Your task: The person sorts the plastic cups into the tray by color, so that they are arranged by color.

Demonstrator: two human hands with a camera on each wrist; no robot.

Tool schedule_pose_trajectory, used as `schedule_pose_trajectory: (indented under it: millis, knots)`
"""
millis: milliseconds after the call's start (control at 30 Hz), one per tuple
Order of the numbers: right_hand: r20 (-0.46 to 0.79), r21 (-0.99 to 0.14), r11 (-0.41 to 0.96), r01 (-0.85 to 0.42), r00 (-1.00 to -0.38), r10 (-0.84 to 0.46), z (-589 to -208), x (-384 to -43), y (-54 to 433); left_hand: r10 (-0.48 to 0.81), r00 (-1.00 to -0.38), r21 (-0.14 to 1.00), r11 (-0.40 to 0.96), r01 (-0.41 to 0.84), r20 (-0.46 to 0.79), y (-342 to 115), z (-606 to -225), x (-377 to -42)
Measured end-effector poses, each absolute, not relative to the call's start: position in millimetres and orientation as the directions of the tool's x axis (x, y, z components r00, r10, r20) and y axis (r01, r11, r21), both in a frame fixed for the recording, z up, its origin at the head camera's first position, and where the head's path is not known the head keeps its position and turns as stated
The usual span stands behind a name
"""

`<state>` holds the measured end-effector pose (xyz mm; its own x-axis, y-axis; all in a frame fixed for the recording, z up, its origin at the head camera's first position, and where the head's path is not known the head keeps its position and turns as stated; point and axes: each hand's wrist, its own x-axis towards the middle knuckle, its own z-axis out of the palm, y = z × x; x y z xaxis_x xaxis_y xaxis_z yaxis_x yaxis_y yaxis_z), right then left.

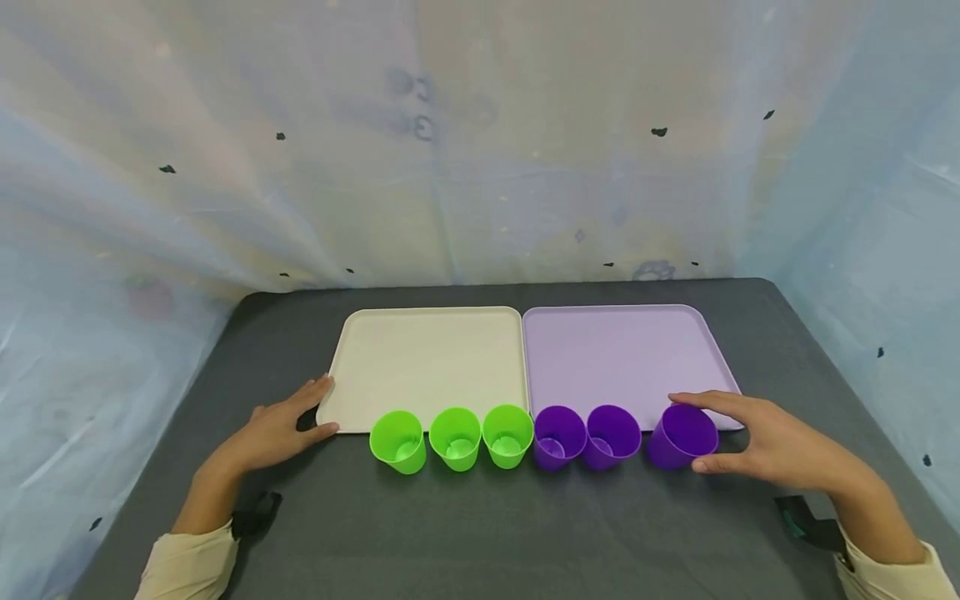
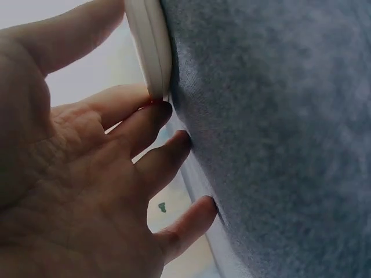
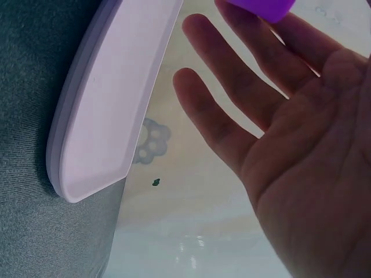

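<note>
Three green cups, left [image 1: 397,442], middle [image 1: 455,439] and right [image 1: 508,436], stand upright in a row. Beside them are three purple cups, left [image 1: 559,437], middle [image 1: 611,437] and right [image 1: 681,436]. My right hand [image 1: 772,442] holds the rightmost purple cup, fingers at its far rim and thumb at the near side. That cup shows only partly at the top of the right wrist view. My left hand [image 1: 277,429] touches the left edge of the cream tray [image 1: 427,358], its fingers extended and fingertips against the corner.
A lilac tray [image 1: 615,350] lies side by side with the cream tray on the dark grey table [image 1: 480,533]. The cups line the trays' near edges. A pale sheet [image 1: 480,167] hangs behind the table and at both sides.
</note>
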<state>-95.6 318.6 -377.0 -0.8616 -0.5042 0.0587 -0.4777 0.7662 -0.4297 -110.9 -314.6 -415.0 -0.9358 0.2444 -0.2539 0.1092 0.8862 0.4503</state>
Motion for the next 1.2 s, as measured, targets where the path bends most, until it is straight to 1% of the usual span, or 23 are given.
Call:
schedule_pose_trajectory:
  millis: [233, 500, 767, 933, 1067, 1200]
  knots:
    - [0.08, -0.422, 0.753, -0.505, -0.848, -0.524, -377.7, -94.6, 318.1, 0.241, -0.942, 0.461, 0.88, 0.111, -0.235, -316.7, -418.8, -112.2]
    - [0.068, -0.401, 0.778, -0.484, -0.862, -0.502, -378.5, -94.3, 315.7, 0.216, -0.95, 0.384, 0.916, 0.118, -0.223, -310.9, -414.2, -114.6]
    - [0.024, -0.394, 0.794, -0.463, -0.869, -0.494, -376.2, -93.9, 315.1, 0.239, -0.96, 0.345, 0.921, 0.178, -0.144, -317.1, -413.8, -114.5]
    - [-0.009, -0.407, 0.797, -0.446, -0.871, -0.492, -375.2, -93.2, 314.7, 0.171, -0.971, 0.367, 0.925, 0.1, -0.168, -319.1, -414.6, -100.1]
    - [0.017, -0.388, 0.798, -0.461, -0.869, -0.494, -373.3, -93.2, 315.4, 0.131, -0.969, 0.384, 0.922, 0.042, -0.21, -318.4, -414.5, -90.8]
    - [0.036, -0.387, 0.793, -0.47, -0.868, -0.496, -372.0, -93.7, 315.3, 0.123, -0.966, 0.379, 0.925, 0.029, -0.228, -318.0, -412.7, -87.9]
